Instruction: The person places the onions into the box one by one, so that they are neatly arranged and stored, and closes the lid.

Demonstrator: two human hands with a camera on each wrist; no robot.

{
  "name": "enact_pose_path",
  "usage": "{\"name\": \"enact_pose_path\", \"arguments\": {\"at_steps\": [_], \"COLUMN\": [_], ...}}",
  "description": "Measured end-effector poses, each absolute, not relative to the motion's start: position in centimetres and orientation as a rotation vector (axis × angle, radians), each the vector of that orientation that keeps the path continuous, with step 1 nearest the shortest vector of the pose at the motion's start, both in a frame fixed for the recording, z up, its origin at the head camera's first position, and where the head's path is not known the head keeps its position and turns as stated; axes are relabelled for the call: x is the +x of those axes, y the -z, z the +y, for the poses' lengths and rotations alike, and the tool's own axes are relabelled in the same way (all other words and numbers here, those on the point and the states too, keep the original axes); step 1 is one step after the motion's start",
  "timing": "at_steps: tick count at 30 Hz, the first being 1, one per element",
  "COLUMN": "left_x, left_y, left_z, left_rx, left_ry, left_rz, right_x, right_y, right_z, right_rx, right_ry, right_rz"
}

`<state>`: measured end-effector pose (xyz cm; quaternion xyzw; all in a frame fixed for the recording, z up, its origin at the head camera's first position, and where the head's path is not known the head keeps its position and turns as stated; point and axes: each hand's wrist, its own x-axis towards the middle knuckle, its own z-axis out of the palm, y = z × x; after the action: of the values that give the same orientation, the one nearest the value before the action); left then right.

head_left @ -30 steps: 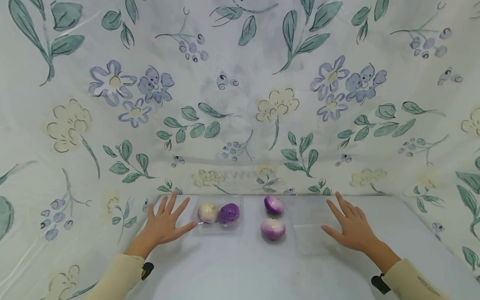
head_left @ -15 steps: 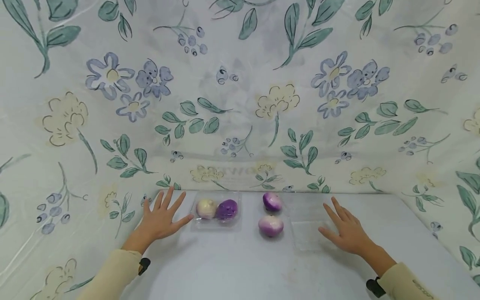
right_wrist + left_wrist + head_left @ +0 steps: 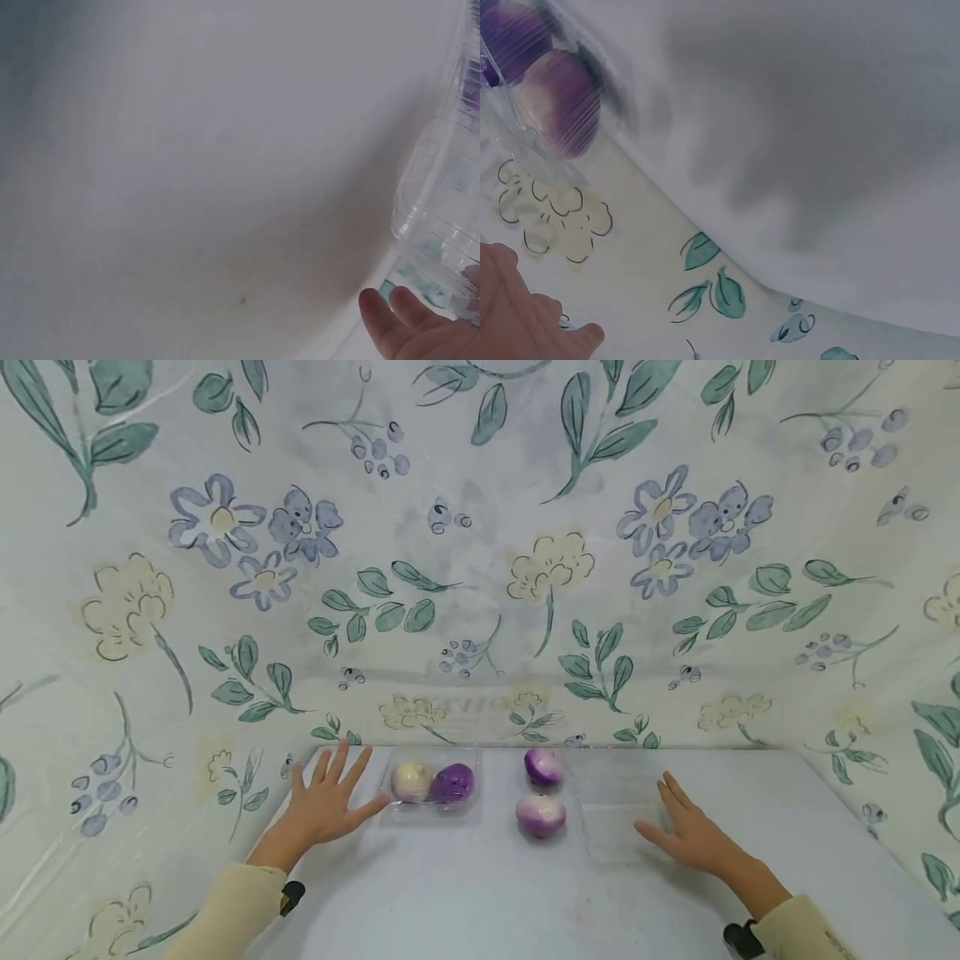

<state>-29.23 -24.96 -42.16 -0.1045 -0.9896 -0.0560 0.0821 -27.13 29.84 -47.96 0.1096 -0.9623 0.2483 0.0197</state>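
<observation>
My left hand (image 3: 318, 806) hovers at the table's left side with its fingers spread, the thumb tip right by a transparent plastic box (image 3: 431, 818). Inside that box sit a pale onion (image 3: 411, 782) and a deep purple onion (image 3: 452, 785). Two more onions, a purple one (image 3: 543, 767) at the back and a pinkish-white one (image 3: 541, 815) in front, lie mid-table. To the right, my right hand (image 3: 693, 839) holds nothing, fingers straight and thumb apart, overlapping the edge of a second transparent box (image 3: 618, 839). In the right wrist view, the fingertips (image 3: 371, 304) show beside that box.
The white table (image 3: 480, 902) ends at the back against a hanging floral cloth (image 3: 480, 568). More of that cloth (image 3: 712, 292) shows past the table edge in the left wrist view.
The right hand's fingers have drawn closer together, and the hand has shifted slightly left and down. The left hand stays spread by its box. The onions and boxes stay put.
</observation>
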Motion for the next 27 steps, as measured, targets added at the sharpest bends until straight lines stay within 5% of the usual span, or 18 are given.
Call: {"name": "enact_pose_path", "arguments": {"at_steps": [27], "left_x": [-30.0], "left_y": [41.5], "left_z": [-21.9], "left_rx": [-0.452], "left_ry": [0.151], "left_rz": [-2.929], "right_x": [-26.8], "right_y": [48.0], "right_z": [29.3], "right_rx": [0.146], "right_ry": [-0.912], "right_rz": [-3.082]}}
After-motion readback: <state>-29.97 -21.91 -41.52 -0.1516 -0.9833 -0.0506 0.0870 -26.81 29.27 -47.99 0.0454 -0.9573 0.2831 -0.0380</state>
